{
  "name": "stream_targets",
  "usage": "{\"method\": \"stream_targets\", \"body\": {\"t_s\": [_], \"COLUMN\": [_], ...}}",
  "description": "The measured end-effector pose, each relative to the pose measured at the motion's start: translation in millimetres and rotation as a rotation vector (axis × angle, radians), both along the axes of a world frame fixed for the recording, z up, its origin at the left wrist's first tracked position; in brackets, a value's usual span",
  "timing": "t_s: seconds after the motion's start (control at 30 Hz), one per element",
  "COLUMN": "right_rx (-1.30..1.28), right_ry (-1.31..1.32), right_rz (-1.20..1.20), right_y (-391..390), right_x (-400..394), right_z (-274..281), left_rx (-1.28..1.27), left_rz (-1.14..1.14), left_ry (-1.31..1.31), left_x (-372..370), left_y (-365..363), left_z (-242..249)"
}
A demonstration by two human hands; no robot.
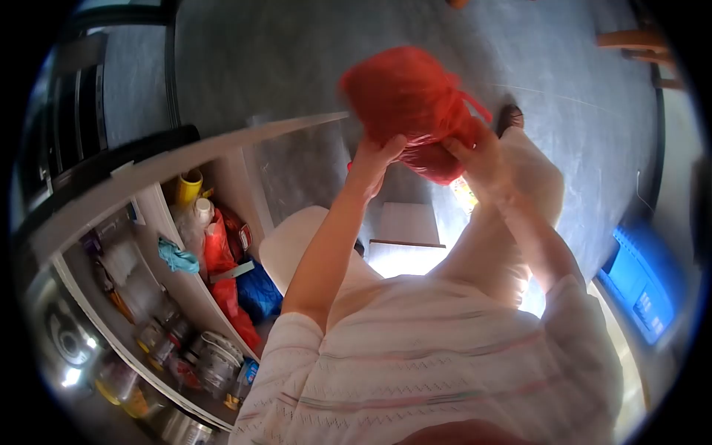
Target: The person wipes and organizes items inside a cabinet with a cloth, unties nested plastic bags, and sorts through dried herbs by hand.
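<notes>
A full red plastic bag (404,93), bunched and knotted near its right side, is held up in front of my body. My left hand (377,159) grips its lower left edge, the thumb lying on the plastic. On the lower right, my right hand (480,156) is closed on the bag beside the knot. Whatever fills the bag is hidden by the red plastic. A yellow and red printed item (463,194) shows partly below my right hand.
To the left stands an open cabinet (167,215) with red and blue bags, a yellow cup (189,185), a teal cloth (178,254) and several jars. Its door (274,132) juts outward. A blue plastic crate (641,285) is at the right. A small wooden stool (408,222) lies below the bag.
</notes>
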State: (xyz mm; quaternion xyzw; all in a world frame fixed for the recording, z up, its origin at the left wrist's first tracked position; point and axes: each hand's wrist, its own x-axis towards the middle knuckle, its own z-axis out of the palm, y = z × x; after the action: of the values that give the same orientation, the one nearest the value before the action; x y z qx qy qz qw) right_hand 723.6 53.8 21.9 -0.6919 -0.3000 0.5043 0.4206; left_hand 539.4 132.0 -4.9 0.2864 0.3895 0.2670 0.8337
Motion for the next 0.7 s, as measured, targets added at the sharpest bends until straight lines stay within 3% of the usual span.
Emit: {"method": "stream_targets", "body": {"t_s": [0.1, 0.13, 0.23, 0.33, 0.43, 0.47, 0.57, 0.67, 0.7], "right_rx": [0.222, 0.225, 0.427, 0.574, 0.246, 0.269, 0.295, 0.335, 0.375], "right_ry": [-0.279, -0.184, -0.358, -0.116, 0.263, 0.193, 0.415, 0.471, 0.486], "right_rz": [0.071, 0.045, 0.228, 0.353, 0.051, 0.051, 0.154, 0.352, 0.401], "right_y": [-9, -9, -10, -20, -44, -53, -90, -102, -104], "right_x": [-32, -39, -43, -58, -69, -70, -110, -158, -176], "right_z": [-27, -31, -37, -37, -21, -25, 0, 12, 17], "left_rx": [0.04, 0.015, -0.045, -0.103, -0.125, -0.125, -0.089, -0.03, 0.208], "left_rz": [0.084, 0.087, 0.11, 0.162, 0.165, 0.168, 0.18, 0.238, 0.229], "left_ry": [-0.068, -0.086, -0.205, -0.333, -0.383, -0.376, -0.443, -0.572, -0.422], "left_x": [-6, -13, -33, -79, -121, -138, -180, -202, -208], "left_y": [-8, -10, -13, -31, -70, -87, -114, -134, -132], "left_z": [-34, -42, -57, -63, -30, -22, -23, -30, -43]}}
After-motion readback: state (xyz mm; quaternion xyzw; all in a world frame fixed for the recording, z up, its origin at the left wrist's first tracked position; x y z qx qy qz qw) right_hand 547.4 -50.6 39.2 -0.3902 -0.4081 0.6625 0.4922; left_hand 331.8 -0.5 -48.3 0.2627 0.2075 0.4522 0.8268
